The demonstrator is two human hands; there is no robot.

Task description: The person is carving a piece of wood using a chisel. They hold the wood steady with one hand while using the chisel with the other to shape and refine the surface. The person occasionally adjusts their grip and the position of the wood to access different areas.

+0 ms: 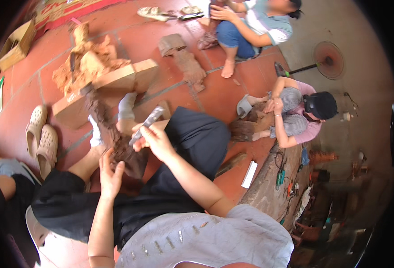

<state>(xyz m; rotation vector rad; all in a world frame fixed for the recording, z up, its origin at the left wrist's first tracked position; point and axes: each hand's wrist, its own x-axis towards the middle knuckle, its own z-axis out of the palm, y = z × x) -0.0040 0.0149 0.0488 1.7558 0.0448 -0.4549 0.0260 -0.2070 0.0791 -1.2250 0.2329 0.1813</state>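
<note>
A long, dark brown carved wood piece [103, 118] slants across my lap, its far end against a pale wooden beam [78, 107]. My left hand [110, 176] rests at the near end of the carving, fingers stretched out and thumb apart. Over the same end, my right hand [154, 140] is closed round a grey, mottled, rod-shaped hand tool [151, 118]. The tool's upper part sticks out above the fist. Its lower tip lies near the carving, and I cannot tell whether it touches.
Beyond the beam sits a rough orange-brown wood block [94, 58]. Beige clogs [47, 147] stand at left. Another carved piece [188, 67] lies on the tiles. Two people sit at the far right, near a fan [328, 60]. A white bar [249, 174] and cords lie right.
</note>
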